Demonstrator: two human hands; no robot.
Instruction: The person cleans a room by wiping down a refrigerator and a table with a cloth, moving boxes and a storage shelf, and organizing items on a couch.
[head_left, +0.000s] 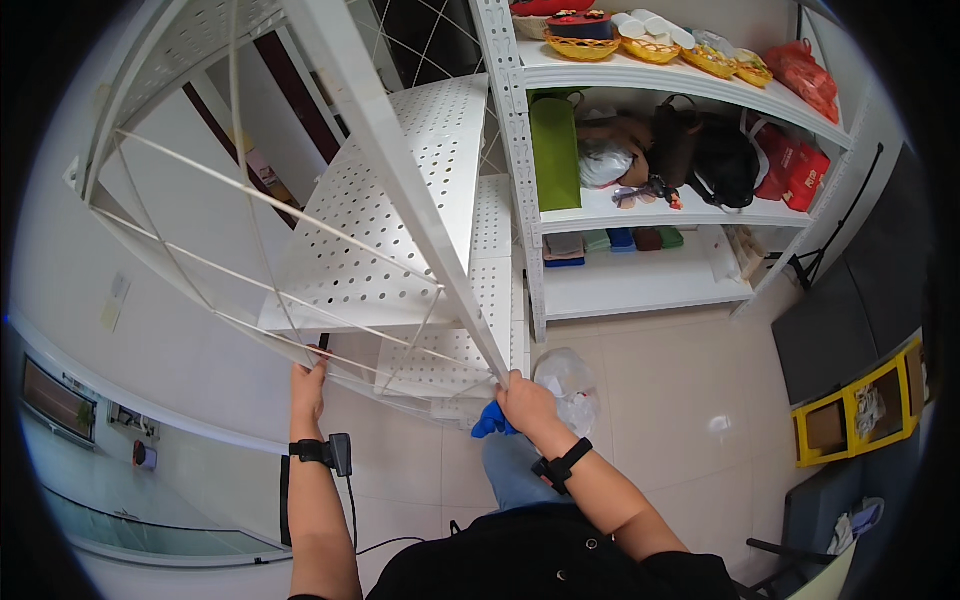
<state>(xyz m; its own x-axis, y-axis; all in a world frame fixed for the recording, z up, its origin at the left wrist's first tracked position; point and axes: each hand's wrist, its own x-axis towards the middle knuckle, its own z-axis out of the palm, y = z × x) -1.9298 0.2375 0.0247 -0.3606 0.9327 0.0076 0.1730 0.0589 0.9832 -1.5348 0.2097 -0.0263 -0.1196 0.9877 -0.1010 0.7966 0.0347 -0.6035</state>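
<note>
A white metal rack with perforated shelves (390, 217) and a lattice of thin cross rods stands in front of me, tilted in the view. My right hand (527, 405) is closed around its near white post (420, 217). A bright blue cloth (491, 420) shows just below that hand; whether the fingers also hold it, I cannot tell. On the left, my left hand (307, 375) grips the side rail of the rack (277, 341), its fingertips partly hidden behind the frame. Both wrists wear black straps, and the left one carries a small device (340, 454) with a cable.
Right of the rack is a white shelving unit (540, 285) with baskets, bags, sunglasses and folded cloths. A clear plastic bag (566, 386) lies on the tiled floor (675, 375). Farther right are a black tripod (832, 225), a dark folded panel (840, 322) and a yellow-framed rack (851, 427).
</note>
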